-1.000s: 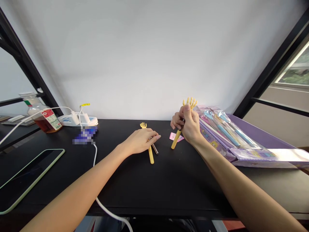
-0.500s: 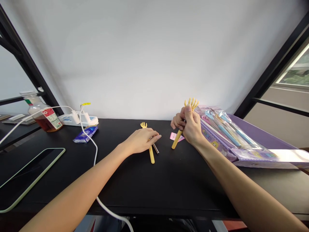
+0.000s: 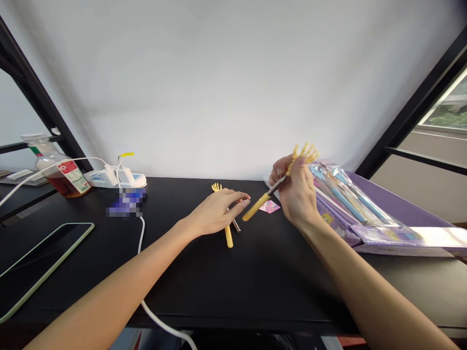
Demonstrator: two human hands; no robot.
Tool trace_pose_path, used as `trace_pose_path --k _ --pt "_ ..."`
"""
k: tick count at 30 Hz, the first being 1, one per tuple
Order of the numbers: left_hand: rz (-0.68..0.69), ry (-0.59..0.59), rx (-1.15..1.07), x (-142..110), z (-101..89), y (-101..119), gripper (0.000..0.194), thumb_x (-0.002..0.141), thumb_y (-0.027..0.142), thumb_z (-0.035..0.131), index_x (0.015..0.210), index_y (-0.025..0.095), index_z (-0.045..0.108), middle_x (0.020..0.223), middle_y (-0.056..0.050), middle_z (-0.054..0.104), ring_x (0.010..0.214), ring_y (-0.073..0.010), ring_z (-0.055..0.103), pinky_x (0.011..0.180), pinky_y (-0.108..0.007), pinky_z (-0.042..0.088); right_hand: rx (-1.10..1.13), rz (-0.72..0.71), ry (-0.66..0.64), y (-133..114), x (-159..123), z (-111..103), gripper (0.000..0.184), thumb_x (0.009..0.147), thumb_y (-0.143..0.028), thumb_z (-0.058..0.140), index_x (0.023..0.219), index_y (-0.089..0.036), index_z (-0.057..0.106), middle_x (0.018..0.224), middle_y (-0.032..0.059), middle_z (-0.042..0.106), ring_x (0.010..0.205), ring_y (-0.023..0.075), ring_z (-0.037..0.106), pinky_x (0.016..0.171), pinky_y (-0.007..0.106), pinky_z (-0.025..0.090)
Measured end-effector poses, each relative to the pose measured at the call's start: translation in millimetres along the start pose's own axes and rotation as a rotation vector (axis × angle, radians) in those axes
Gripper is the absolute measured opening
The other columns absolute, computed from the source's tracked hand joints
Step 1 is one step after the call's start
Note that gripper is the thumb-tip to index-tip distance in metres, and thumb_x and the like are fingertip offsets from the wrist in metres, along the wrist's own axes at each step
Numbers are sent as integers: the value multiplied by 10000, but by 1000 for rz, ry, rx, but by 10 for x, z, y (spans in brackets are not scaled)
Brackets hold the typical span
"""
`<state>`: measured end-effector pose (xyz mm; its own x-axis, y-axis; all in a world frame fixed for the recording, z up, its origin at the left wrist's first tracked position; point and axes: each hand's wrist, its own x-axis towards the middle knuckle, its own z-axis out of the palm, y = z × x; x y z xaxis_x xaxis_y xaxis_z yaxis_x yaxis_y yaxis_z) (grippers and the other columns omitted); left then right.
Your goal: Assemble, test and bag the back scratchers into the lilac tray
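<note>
My right hand [image 3: 296, 192] is closed round a yellow back scratcher [image 3: 261, 200] with a claw-shaped head and a metal telescopic shaft. It holds the scratcher tilted above the black table [image 3: 233, 277], handle end pointing down to the left. My left hand [image 3: 215, 211] hovers with fingers stretched out, its fingertips close to that yellow handle. Under the left hand a second yellow back scratcher [image 3: 227, 233] lies flat on the table. A small pink card [image 3: 270, 207] lies beneath the held scratcher.
A purple tray [image 3: 394, 214] with packaged pens stands at the right. At the left are a tablet [image 3: 36, 265], a bottle [image 3: 58, 167], a white power strip [image 3: 109, 179] with a cable running over the front edge, and a blurred blue packet [image 3: 126, 203].
My right hand has lifted the scratcher and swung it from nearly upright to a slant, handle toward the left hand. The left hand's fingers have risen off the lying scratcher and opened.
</note>
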<state>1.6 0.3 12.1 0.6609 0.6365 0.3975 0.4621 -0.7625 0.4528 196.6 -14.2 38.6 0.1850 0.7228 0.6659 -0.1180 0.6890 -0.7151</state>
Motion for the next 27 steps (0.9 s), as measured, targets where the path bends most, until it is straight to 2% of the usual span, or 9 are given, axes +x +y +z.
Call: trace_pose_path --k 4,7,9,12,19,21,24,25,27 --pt "28 33 -271 26 8 155 377 1045 450 383 1204 223 639 911 -26 704 836 -171 651 778 -302 503 174 71 -10 -126 -32 49 371 863 -646 628 892 -277 605 781 -23 492 538 92 454 468 250 405" --pt "21 111 -393 42 -27 142 346 1039 429 411 1136 196 648 778 -8 659 720 -140 633 686 -255 501 200 163 -74 -104 -19 17 352 826 -598 708 936 -270 646 844 -18 557 590 91 530 536 252 484" --pt "15 207 -332 42 -82 67 264 1009 404 499 1069 198 653 771 1 651 689 -127 621 669 -241 493 194 256 -75 -59 -3 -18 335 801 -549 758 917 -252 653 787 -26 574 586 99 553 559 260 515" --pt "-4 324 -164 28 -160 -57 130 952 326 605 1016 213 613 816 14 663 695 -121 616 669 -234 473 143 395 -38 3 -9 -33 328 768 -491 807 847 -214 649 651 -39 565 502 98 528 474 245 491" --pt "34 241 207 17 -194 -116 253 1017 423 492 1120 249 644 914 3 715 721 -142 636 679 -257 436 93 464 -99 79 -59 -4 363 654 -385 911 805 -142 689 671 24 667 508 96 562 494 237 530" --pt "-10 191 268 12 -285 -187 245 1021 382 483 1057 225 667 919 -17 721 759 -162 648 678 -265 433 108 416 45 100 22 -127 368 603 -356 941 713 -140 664 619 9 635 467 72 509 419 199 461" --pt "-155 72 362 -14 -489 -341 192 988 316 521 959 216 682 850 -20 714 730 -182 635 628 -274 409 255 274 421 135 175 -369 406 562 -295 965 635 -163 588 554 -63 523 438 23 383 360 143 344" --pt "-190 58 404 -24 -545 -380 168 975 297 533 953 219 680 855 -20 714 731 -187 632 623 -279 405 298 256 475 149 208 -426 400 590 -306 954 641 -166 583 548 -70 499 446 25 379 363 141 339" --pt "-207 70 477 -40 -604 -412 147 962 244 521 973 226 666 893 -18 710 743 -191 629 615 -283 395 372 291 450 184 220 -461 371 625 -317 938 680 -166 604 560 -71 493 465 28 387 390 139 364"
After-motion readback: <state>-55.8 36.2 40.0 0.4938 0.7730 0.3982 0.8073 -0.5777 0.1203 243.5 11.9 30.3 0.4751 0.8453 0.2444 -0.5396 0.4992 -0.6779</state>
